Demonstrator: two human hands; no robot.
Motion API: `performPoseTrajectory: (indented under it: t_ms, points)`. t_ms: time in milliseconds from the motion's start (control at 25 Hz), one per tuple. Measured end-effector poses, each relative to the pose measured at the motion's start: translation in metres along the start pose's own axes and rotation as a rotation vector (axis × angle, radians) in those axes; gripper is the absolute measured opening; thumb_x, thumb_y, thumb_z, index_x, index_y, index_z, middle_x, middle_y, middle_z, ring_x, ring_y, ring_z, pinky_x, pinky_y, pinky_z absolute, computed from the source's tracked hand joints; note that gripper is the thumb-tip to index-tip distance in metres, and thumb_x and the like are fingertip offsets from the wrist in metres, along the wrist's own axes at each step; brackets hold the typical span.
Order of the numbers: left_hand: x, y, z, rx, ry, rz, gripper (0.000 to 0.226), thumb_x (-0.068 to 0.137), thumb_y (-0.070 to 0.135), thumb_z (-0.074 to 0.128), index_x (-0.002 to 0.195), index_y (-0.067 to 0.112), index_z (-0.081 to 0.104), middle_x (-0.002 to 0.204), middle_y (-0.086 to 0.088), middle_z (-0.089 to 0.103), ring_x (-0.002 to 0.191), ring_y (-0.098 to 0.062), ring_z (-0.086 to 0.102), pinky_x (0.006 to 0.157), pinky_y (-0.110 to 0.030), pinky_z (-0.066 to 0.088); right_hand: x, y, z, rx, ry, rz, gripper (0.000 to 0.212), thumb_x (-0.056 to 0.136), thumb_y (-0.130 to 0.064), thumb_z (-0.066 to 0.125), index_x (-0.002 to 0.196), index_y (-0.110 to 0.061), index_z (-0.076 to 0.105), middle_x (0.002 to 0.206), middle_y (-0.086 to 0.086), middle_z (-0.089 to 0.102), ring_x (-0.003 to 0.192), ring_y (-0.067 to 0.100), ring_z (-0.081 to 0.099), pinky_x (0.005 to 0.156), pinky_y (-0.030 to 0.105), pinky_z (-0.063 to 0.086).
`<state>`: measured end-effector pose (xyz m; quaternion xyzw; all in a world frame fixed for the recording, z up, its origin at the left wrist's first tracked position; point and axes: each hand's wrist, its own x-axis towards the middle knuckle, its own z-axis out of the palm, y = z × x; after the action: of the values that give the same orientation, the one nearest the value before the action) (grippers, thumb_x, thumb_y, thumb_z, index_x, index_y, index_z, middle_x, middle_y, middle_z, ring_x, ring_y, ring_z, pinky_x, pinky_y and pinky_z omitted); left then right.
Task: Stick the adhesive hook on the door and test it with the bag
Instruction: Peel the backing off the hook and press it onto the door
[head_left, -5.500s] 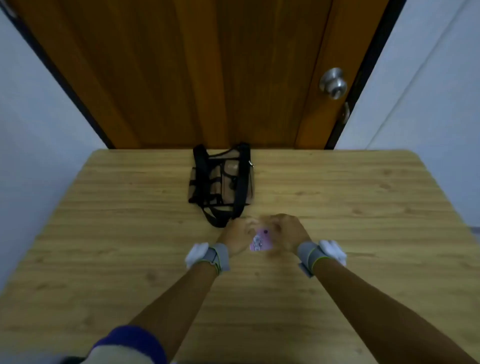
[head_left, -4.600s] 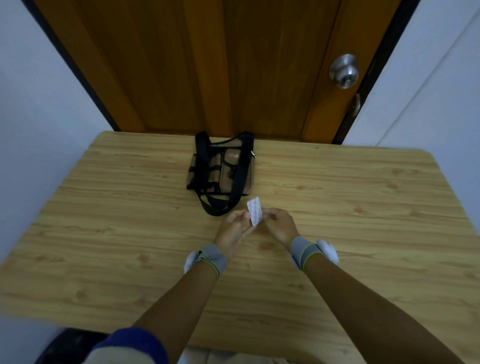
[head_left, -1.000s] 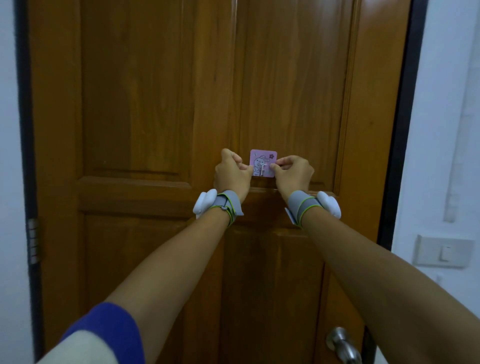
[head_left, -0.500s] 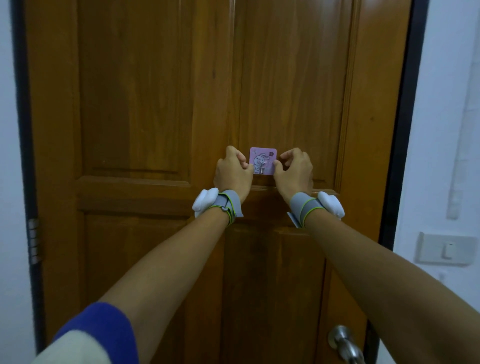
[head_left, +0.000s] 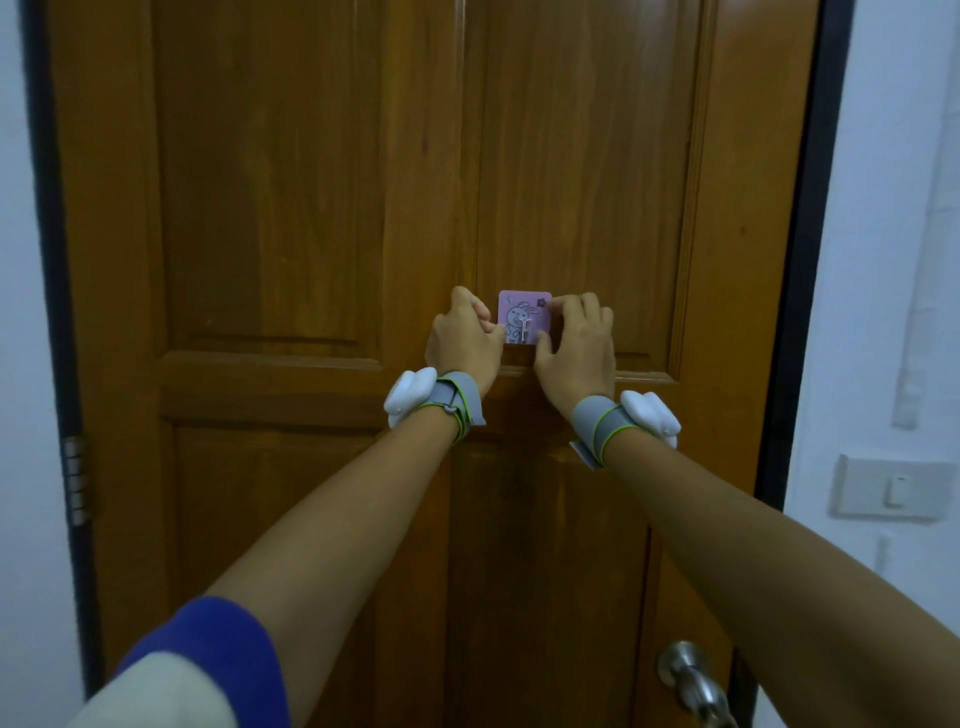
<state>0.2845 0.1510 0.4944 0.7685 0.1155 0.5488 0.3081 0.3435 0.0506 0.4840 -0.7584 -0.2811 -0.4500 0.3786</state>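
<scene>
- Lately uncurled the right hand: presses with near-straight fingers on the right edge of the adhesive hook, gripping nothing.
- Keeps the left hand as before, fingers curled, thumb against the hook's left edge.
- Leaves the hook flat on the door, just above the middle rail, same spot.
- Passes a door knob low right, a light switch on the right wall.
- Covers part of the lower door with both forearms.

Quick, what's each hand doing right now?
Left hand: fingers curled, thumb on adhesive hook's left edge; grip cannot be told.
Right hand: open, fingers pressing hook's right edge.
</scene>
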Motion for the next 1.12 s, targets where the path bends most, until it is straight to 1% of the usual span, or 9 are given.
performPoseTrajectory:
  t_ms: [120, 240, 320, 360, 440, 640, 920, 1000, 1120]
  points:
    - [0.000, 0.000, 0.000, 0.179, 0.017, 0.110, 0.017, 0.084, 0.017, 0.062, 0.092, 0.015, 0.048, 0.090, -0.006, 0.067, 0.093, -0.026, 0.054, 0.064, -0.034, 0.039, -0.007, -0.001, 0.002, -0.094, -0.033, -0.113, 0.045, 0.084, -0.008, 0.050, 0.129, -0.010, 0.046, 0.132, 0.009, 0.049, 0.116, 0.027, 0.043, 0.090, 0.035, 0.039]
    - [-0.004, -0.005, 0.008, 0.423, 0.022, 0.397, 0.033, 0.088, 0.018, 0.050, 0.121, 0.013, 0.048, 0.125, -0.011, 0.055, 0.115, -0.028, 0.047, 0.083, -0.034, 0.041, -0.011, 0.001, 0.002, -0.130, -0.129, -0.187, 0.062, 0.085, -0.008, 0.046, 0.145, -0.011, 0.028, 0.154, 0.006, 0.030, 0.140, 0.025, 0.025, 0.108, 0.035, 0.028]
    - [-0.006, -0.011, 0.016, 0.524, -0.110, 0.491, 0.054, 0.093, 0.017, 0.039, 0.145, 0.015, 0.026, 0.155, -0.005, 0.028, 0.142, -0.024, 0.025, 0.110, -0.034, 0.029, -0.010, 0.003, 0.003, -0.163, -0.186, -0.230, 0.067, 0.087, -0.009, 0.042, 0.149, -0.014, 0.016, 0.160, 0.001, 0.016, 0.147, 0.021, 0.010, 0.117, 0.036, 0.016]
    - [-0.005, -0.015, 0.020, 0.570, -0.164, 0.505, 0.060, 0.094, 0.017, 0.035, 0.149, 0.017, 0.013, 0.161, 0.000, 0.015, 0.148, -0.021, 0.011, 0.117, -0.035, 0.018, -0.010, 0.004, 0.004, -0.196, -0.207, -0.240, 0.069, 0.087, -0.008, 0.040, 0.150, -0.015, 0.012, 0.160, -0.001, 0.012, 0.148, 0.019, 0.005, 0.119, 0.036, 0.011]
    - [-0.003, -0.023, 0.023, 0.640, -0.180, 0.499, 0.065, 0.094, 0.017, 0.034, 0.150, 0.022, 0.002, 0.162, 0.006, 0.003, 0.149, -0.016, 0.000, 0.120, -0.038, 0.007, -0.012, 0.007, 0.006, -0.274, -0.228, -0.241, 0.073, 0.085, -0.007, 0.039, 0.150, -0.019, 0.007, 0.161, -0.004, 0.006, 0.148, 0.018, 0.000, 0.120, 0.039, 0.003]
    - [-0.009, -0.035, 0.021, 0.694, -0.119, 0.494, 0.067, 0.093, 0.019, 0.033, 0.150, 0.025, -0.002, 0.162, 0.009, 0.001, 0.149, -0.018, 0.000, 0.120, -0.042, 0.005, -0.014, 0.019, 0.002, -0.355, -0.225, -0.251, 0.077, 0.083, -0.009, 0.038, 0.150, -0.024, 0.003, 0.161, -0.009, 0.003, 0.148, 0.018, -0.002, 0.117, 0.048, -0.006]
    - [-0.035, -0.039, 0.026, 0.612, -0.205, 0.334, 0.073, 0.092, 0.023, 0.037, 0.149, 0.023, -0.008, 0.161, 0.006, -0.009, 0.148, -0.019, -0.009, 0.120, -0.044, -0.001, -0.040, 0.013, 0.015, -0.268, -0.244, -0.121, 0.074, 0.086, -0.013, 0.036, 0.150, -0.022, -0.001, 0.161, -0.006, -0.004, 0.148, 0.015, -0.004, 0.117, 0.048, -0.005]
    - [-0.040, -0.038, 0.027, 0.592, -0.221, 0.311, 0.071, 0.094, 0.030, 0.035, 0.149, 0.024, -0.008, 0.161, 0.007, -0.009, 0.148, -0.020, -0.010, 0.120, -0.045, -0.002, -0.043, 0.009, 0.018, -0.242, -0.249, -0.094, 0.070, 0.087, -0.021, 0.030, 0.150, -0.021, -0.001, 0.161, -0.005, -0.005, 0.148, 0.015, -0.005, 0.117, 0.048, -0.005]
    - [-0.042, -0.040, 0.027, 0.595, -0.219, 0.329, 0.068, 0.094, 0.024, 0.033, 0.149, 0.027, -0.007, 0.161, 0.008, -0.008, 0.148, -0.020, -0.009, 0.120, -0.045, 0.001, -0.049, 0.011, 0.019, -0.238, -0.260, -0.109, 0.069, 0.085, -0.024, 0.022, 0.150, -0.023, 0.000, 0.161, -0.006, -0.004, 0.148, 0.015, -0.006, 0.117, 0.049, -0.004]
